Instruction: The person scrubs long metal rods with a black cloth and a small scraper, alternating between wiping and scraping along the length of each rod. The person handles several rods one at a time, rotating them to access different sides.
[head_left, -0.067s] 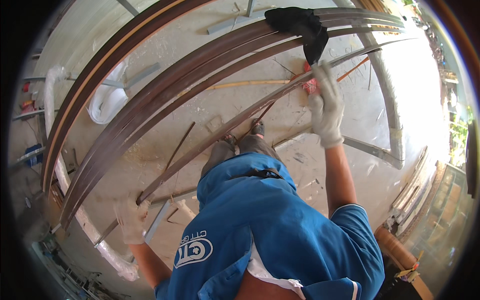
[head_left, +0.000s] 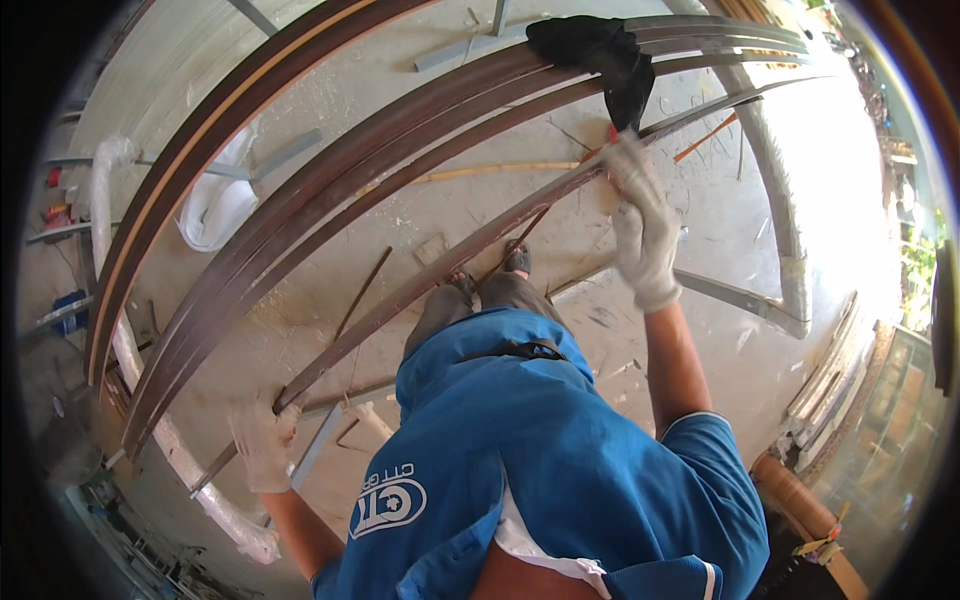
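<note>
A long brown strip [head_left: 440, 268] runs slantwise in front of me, from lower left to upper right. My left hand [head_left: 264, 445], in a pale glove, is at its near left end, with finger and thumb closed about the tip; the finger detail is soft. On the strip's upper right stretch lies my right hand [head_left: 642, 225], also gloved, its slightly blurred fingers stretched across the surface. A bit of red material [head_left: 612, 132] shows beside those fingertips, mostly covered; whether I hold it cannot be told. Just beyond, a black cloth [head_left: 595, 50] drapes over several parallel brown strips [head_left: 330, 170].
More dark strips [head_left: 180, 165] stand at the far left. Plastic-wrapped tubes [head_left: 775, 190] and grey metal bars [head_left: 735, 297] form supports around me. A white roll of sheet [head_left: 215, 210] lies on the floor. Stacked boards [head_left: 820, 375] are at the right.
My right hand has shifted slightly left and down over the strip, hiding most of the red material. My left hand stays at the strip's end.
</note>
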